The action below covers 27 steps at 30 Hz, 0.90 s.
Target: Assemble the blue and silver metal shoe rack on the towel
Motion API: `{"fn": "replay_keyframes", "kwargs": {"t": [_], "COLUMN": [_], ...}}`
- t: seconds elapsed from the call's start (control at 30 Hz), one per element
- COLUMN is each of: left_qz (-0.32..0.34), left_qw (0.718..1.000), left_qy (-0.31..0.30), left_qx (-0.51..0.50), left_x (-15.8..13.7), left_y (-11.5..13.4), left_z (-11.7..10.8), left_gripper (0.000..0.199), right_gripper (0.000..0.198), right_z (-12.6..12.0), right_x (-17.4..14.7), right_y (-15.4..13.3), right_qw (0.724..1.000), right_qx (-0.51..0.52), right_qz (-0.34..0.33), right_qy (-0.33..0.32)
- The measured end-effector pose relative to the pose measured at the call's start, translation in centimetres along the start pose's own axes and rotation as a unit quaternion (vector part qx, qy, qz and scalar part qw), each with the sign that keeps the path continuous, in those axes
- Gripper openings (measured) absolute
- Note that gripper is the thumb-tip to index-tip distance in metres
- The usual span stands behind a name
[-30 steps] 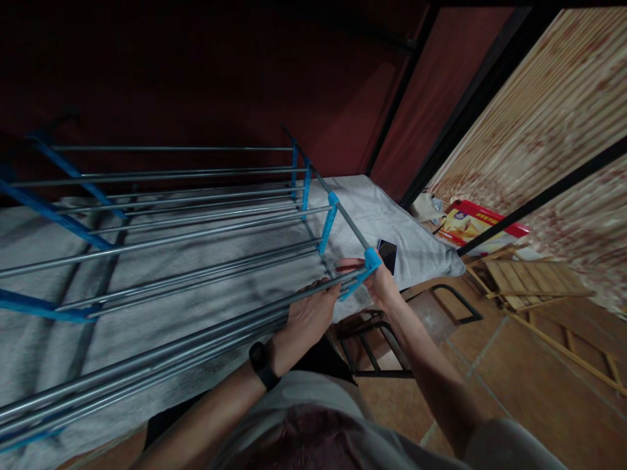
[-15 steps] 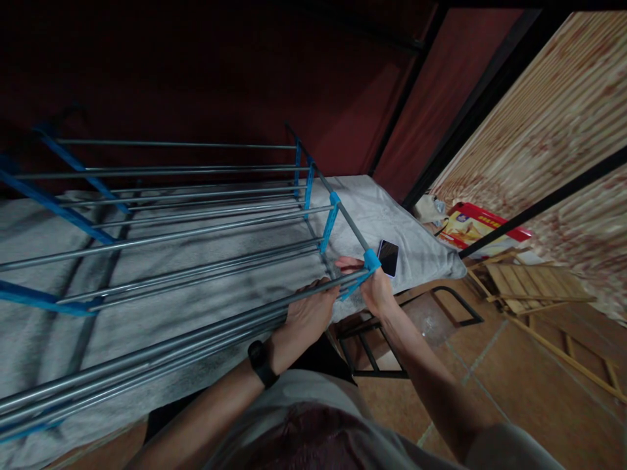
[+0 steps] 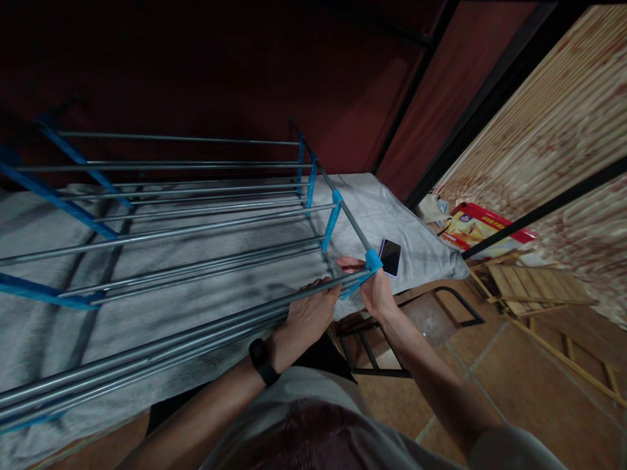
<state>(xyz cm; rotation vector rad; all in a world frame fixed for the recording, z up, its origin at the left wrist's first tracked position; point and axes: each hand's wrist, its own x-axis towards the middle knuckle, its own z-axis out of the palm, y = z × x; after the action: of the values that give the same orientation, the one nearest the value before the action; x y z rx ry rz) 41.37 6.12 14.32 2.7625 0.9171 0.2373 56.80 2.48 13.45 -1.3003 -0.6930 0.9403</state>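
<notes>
A rack of grey metal tubes (image 3: 215,227) with blue plastic side pieces (image 3: 331,225) lies on a cloth-covered table. My left hand (image 3: 313,309), with a black band on its wrist, is wrapped round the front tubes (image 3: 210,322) near their right end. Its fingertips are partly hidden behind the tubes. At the front right corner, my right hand (image 3: 378,295) grips the blue connector (image 3: 373,260), where the tubes meet the end pole (image 3: 354,224). Some of its fingers show behind the connector, and the rest are hidden.
A phone (image 3: 390,257) lies on the grey cloth (image 3: 421,245) just right of the connector. Beyond the table's right edge are a metal-framed chair (image 3: 431,320), a folded wooden chair (image 3: 543,285) and a red and yellow box (image 3: 482,230). A dark red wall (image 3: 206,72) stands behind the rack.
The view has shifted slightly. Both hands keep their hold at the rack's front right corner, with no clear movement of the parts.
</notes>
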Motion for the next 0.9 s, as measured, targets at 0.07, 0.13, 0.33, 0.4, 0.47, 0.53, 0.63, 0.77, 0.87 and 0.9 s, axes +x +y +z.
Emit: {"fn": "replay_keyframes", "kwargs": {"t": [0.07,0.13,0.33,0.4,0.47,0.53,0.63,0.77,0.87,0.9], "left_qz": [0.001,0.001,0.005,0.007,0.004,-0.002,-0.004,-0.012,-0.008,-0.004], "left_qw": [1.0,1.0,1.0,1.0,1.0,1.0,0.999,0.999,0.999,0.999], "left_qy": [-0.001,-0.003,-0.007,-0.002,0.005,0.005,-0.006,0.001,0.014,0.016], "left_qx": [0.006,0.012,0.02,0.025,0.029,0.03,0.035,0.051,0.043,0.038], "left_x": [0.0,-0.1,-0.3,-0.3,-0.3,-0.3,-0.4,-0.7,-0.8,-0.8], "left_y": [0.0,0.0,0.0,0.0,0.0,0.0,-0.2,-0.3,-0.1,0.0], "left_z": [0.1,0.1,0.3,0.4,0.4,0.3,0.3,0.1,-0.4,-0.5], "left_gripper": [0.04,0.041,0.046,0.046,0.048,0.049,0.044,0.042,0.036,0.034], "right_gripper": [0.074,0.075,0.081,0.082,0.081,0.081,0.083,0.083,0.083,0.083], "right_z": [0.0,-0.1,-0.2,-0.1,-0.1,0.0,0.1,0.4,0.4,0.4], "right_x": [0.0,0.1,0.3,0.4,0.4,0.4,0.4,0.2,0.0,0.0], "right_y": [0.1,0.3,1.0,1.0,1.0,0.9,1.0,1.1,0.8,0.7], "right_qw": [1.0,1.0,1.0,1.0,1.0,1.0,0.999,0.998,0.999,0.999], "right_qx": [0.005,-0.007,-0.031,-0.022,-0.017,-0.019,-0.023,-0.031,-0.033,-0.029], "right_qz": [-0.005,-0.007,-0.008,-0.014,-0.02,-0.022,-0.031,-0.049,-0.037,-0.031], "right_qy": [-0.007,-0.008,-0.002,-0.001,-0.004,-0.003,0.009,0.016,0.011,0.006]}}
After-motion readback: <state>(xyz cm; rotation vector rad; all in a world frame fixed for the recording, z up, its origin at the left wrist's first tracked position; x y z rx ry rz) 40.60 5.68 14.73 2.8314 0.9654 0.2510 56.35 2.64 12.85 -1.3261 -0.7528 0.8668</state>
